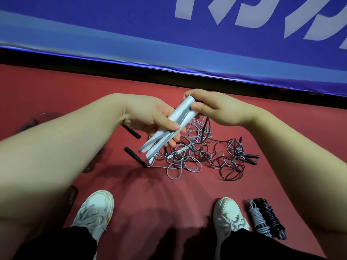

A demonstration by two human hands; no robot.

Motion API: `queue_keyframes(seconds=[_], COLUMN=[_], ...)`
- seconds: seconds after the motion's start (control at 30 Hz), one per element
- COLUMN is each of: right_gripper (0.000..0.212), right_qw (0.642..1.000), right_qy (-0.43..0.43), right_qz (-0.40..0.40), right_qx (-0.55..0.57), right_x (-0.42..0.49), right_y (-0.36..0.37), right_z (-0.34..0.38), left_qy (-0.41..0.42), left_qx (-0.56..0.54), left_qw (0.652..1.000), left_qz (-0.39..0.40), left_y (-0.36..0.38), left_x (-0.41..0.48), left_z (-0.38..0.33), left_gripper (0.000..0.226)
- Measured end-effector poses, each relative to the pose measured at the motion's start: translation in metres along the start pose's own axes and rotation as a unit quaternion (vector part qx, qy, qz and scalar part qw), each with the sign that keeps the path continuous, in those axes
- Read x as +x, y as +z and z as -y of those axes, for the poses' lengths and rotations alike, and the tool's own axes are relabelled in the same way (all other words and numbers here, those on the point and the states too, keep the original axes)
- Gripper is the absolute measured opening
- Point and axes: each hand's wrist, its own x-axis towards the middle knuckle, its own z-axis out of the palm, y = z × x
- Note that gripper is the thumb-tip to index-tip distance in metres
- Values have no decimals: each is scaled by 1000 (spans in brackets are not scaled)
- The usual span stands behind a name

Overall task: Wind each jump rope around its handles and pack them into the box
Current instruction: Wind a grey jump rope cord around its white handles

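Observation:
My left hand [150, 119] grips two white jump rope handles [174, 119] held side by side, with grey rope running along them. My right hand [216, 107] pinches the handles' upper ends, a dark strand under its fingers. Below the hands a tangle of grey and dark ropes [197, 156] lies on the red floor, with black handles [135, 154] at its left and more black handles [249, 158] at its right. Two wound ropes, one grey [258, 220] and one black [272, 220], lie beside my right shoe. A clear box [43, 119] shows partly behind my left forearm.
I crouch on a red floor; my two white shoes [93, 209] are at the bottom, on either side of bare floor. A blue banner [169, 34] with white lettering runs across the back, with a black strip under it.

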Motion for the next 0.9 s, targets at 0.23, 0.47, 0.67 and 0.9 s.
queue_keyframes(seconds=[0.23,0.47,0.67,0.9], right_gripper=[19,25,28,30], right_qw=[999,997,994,985], right_qy=[25,17,9,41], right_qz=[3,5,9,47], right_qx=[-27,-75,-107,-162], right_x=[-3,-2,-6,-10], right_y=[-6,-6,-8,-34], right_z=[-7,-10,-7,6], left_qy=[32,15,13,7], left_qx=[-27,-51,-80,-16], left_qw=[999,995,993,999], left_qz=[2,-79,-91,-31], left_y=[3,20,24,18], left_x=[-3,10,15,15], left_z=[-16,-16,-14,-12], left_gripper=[41,3,4,6])
